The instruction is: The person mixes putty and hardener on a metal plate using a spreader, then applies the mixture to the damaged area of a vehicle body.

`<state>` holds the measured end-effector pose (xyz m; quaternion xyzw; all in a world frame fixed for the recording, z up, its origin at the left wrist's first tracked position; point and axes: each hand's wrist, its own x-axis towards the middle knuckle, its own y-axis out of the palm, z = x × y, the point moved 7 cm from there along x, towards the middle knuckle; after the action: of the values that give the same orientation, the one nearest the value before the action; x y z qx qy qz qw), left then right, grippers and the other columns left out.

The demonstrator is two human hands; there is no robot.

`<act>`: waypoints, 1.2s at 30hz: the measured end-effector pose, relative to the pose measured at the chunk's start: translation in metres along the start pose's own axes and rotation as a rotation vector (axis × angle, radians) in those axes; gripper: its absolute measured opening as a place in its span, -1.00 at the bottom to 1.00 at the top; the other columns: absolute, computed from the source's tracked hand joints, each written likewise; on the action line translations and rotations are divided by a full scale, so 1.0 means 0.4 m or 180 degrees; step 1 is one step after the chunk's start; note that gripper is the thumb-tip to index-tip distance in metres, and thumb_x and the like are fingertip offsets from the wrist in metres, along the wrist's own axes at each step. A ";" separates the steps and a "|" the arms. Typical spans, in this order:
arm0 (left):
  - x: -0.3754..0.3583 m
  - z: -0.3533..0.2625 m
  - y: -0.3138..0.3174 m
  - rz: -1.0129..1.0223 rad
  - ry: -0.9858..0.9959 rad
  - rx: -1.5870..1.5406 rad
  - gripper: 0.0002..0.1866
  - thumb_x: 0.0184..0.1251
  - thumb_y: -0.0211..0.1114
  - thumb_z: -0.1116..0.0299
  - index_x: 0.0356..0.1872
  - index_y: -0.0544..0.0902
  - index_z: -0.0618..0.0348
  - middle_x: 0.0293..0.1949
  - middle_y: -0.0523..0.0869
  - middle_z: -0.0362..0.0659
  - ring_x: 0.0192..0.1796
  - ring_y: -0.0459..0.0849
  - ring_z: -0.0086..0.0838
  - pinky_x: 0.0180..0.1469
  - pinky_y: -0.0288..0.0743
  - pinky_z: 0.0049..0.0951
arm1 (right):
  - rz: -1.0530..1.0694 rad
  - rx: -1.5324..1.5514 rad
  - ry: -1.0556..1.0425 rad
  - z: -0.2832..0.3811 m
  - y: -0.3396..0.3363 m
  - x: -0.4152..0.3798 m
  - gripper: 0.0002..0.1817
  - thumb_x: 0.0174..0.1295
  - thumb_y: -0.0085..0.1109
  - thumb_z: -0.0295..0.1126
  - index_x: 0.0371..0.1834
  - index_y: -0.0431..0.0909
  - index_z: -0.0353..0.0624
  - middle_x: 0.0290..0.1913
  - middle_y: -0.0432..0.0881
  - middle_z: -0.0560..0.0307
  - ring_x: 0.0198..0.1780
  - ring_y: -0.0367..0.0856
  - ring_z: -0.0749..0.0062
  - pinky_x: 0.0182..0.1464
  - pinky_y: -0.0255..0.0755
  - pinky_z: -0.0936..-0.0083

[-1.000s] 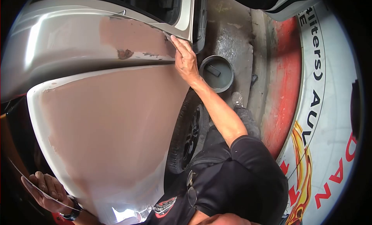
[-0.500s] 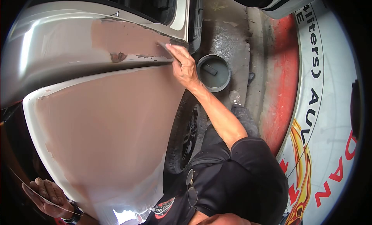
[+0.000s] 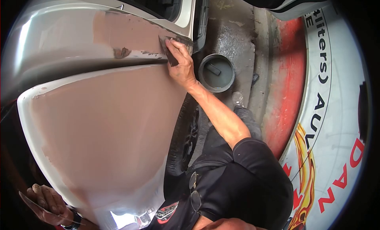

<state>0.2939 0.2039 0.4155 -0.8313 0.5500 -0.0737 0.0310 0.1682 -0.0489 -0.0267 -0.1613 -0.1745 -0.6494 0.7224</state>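
Observation:
Against the brown-grey patch on the car's upper panel [image 3: 130, 34], my right hand [image 3: 182, 63] presses a dark, thin flat pad [image 3: 168, 52], fingers together over its edge. Dark chipped spots lie along the panel's lower edge, left of this hand. At the lower left, beside the pale rim of the hood [image 3: 111, 131], my left hand [image 3: 49, 204] has its fingers bent over a thin flat sheet [image 3: 37, 207], seen nearly edge-on. A dark watch is on that wrist. What the sheet is made of cannot be made out.
Right of my right hand, a round bucket [image 3: 217, 73] of murky liquid holds a dark block. A car tire [image 3: 182, 139] is below the panel. A red-painted curb [image 3: 287, 83] and a white lettered banner [image 3: 336, 111] run down the right side. Glasses [image 3: 194, 190] hang on the black shirt.
My right hand has moved slightly left and tilted, showing more of the dark pad. My left hand has shifted a little left and down, still with the sheet. The view has shifted slightly.

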 end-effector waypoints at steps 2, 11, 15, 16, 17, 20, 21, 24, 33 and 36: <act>-0.008 -0.005 -0.023 -0.0103 0.0056 0.0024 -0.64 0.67 -0.10 0.28 -0.05 0.45 0.49 -0.47 0.47 -0.11 -0.66 0.53 -0.58 -0.66 0.55 -0.70 | 0.0028 0.0043 -0.0025 0.011 0.005 -0.020 -0.27 -0.13 0.22 -0.77 0.27 0.53 -0.24 0.19 0.53 -0.11 0.22 0.55 -0.04 0.23 0.48 0.31; -0.035 -0.030 -0.093 -0.0124 0.0336 0.0145 -0.63 0.55 0.07 0.48 0.25 0.35 0.49 -0.36 0.47 -0.10 -0.61 0.46 -0.63 -0.67 0.46 -0.75 | 0.0443 0.0248 -0.0025 0.019 0.012 -0.106 -0.23 -0.22 0.26 -0.74 0.27 0.54 -0.23 0.24 0.48 -0.17 0.29 0.46 -0.13 0.31 0.41 0.22; -0.041 -0.018 -0.081 0.0067 0.0301 0.0284 -0.43 0.43 0.19 0.59 0.42 0.25 0.40 -0.30 0.47 -0.08 -0.57 0.49 -0.64 -0.66 0.43 -0.76 | 0.0600 0.0333 -0.0022 0.022 -0.015 -0.113 -0.26 -0.16 0.23 -0.76 0.27 0.53 -0.22 0.22 0.48 -0.16 0.27 0.47 -0.09 0.29 0.43 0.23; -0.042 -0.018 -0.085 0.0094 0.0275 0.0285 -0.41 0.41 0.20 0.60 0.43 0.24 0.40 -0.30 0.47 -0.07 -0.56 0.49 -0.64 -0.65 0.43 -0.76 | 0.0653 0.0327 -0.0055 0.011 -0.024 -0.111 -0.26 -0.14 0.20 -0.77 0.28 0.52 -0.23 0.22 0.48 -0.16 0.27 0.48 -0.08 0.28 0.43 0.24; -0.040 -0.016 -0.083 0.0122 0.0249 0.0287 -0.38 0.40 0.22 0.60 0.44 0.23 0.39 -0.29 0.48 -0.07 -0.55 0.50 -0.65 -0.65 0.43 -0.76 | 0.0714 0.0323 -0.0087 0.012 -0.029 -0.100 -0.27 -0.12 0.18 -0.77 0.29 0.51 -0.23 0.21 0.48 -0.16 0.26 0.48 -0.07 0.27 0.44 0.24; -0.043 -0.010 -0.076 0.0119 0.0210 0.0285 -0.38 0.38 0.24 0.61 0.43 0.25 0.40 -0.28 0.49 -0.06 -0.54 0.54 -0.65 -0.64 0.44 -0.78 | 0.0396 0.0130 0.0061 0.002 -0.054 -0.035 -0.26 -0.05 0.09 -0.80 0.35 0.45 -0.23 0.19 0.48 -0.16 0.23 0.49 -0.07 0.26 0.44 0.24; -0.038 -0.006 -0.061 0.0081 0.0293 0.0371 -0.38 0.38 0.24 0.61 0.43 0.25 0.40 -0.28 0.49 -0.05 -0.54 0.55 -0.65 -0.64 0.45 -0.78 | 0.0295 0.0121 0.0021 -0.001 -0.051 -0.009 -0.24 -0.03 0.05 -0.80 0.39 0.39 -0.23 0.18 0.47 -0.17 0.22 0.48 -0.09 0.27 0.42 0.24; -0.042 -0.007 -0.070 0.0153 0.0266 0.0315 -0.39 0.37 0.24 0.62 0.42 0.26 0.40 -0.28 0.50 -0.05 -0.53 0.58 -0.65 -0.64 0.47 -0.79 | 0.0200 0.0016 -0.0033 -0.005 -0.027 0.038 -0.24 0.00 0.03 -0.79 0.40 0.39 -0.20 0.18 0.47 -0.16 0.23 0.48 -0.09 0.29 0.39 0.24; -0.029 -0.012 -0.022 0.0310 0.0626 0.1176 -0.44 0.40 0.21 0.61 0.39 0.29 0.44 -0.31 0.49 -0.07 -0.56 0.57 -0.64 -0.64 0.48 -0.79 | 0.0215 -0.0042 -0.0275 0.042 -0.007 0.011 -0.31 -0.09 0.21 -0.74 0.27 0.53 -0.22 0.16 0.50 -0.10 0.18 0.53 -0.04 0.24 0.44 0.26; -0.013 -0.004 -0.007 0.0455 0.0381 0.0719 -0.46 0.43 0.18 0.60 0.39 0.29 0.44 -0.32 0.47 -0.07 -0.56 0.54 -0.65 -0.65 0.45 -0.79 | 0.0280 0.0056 -0.0303 0.064 -0.006 -0.019 -0.28 -0.13 0.26 -0.70 0.27 0.53 -0.23 0.18 0.48 -0.13 0.16 0.52 -0.06 0.22 0.44 0.24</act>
<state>0.2944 0.2097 0.4169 -0.7754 0.5969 -0.1822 0.0966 0.1641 -0.0306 -0.0075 -0.1931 -0.2071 -0.6071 0.7425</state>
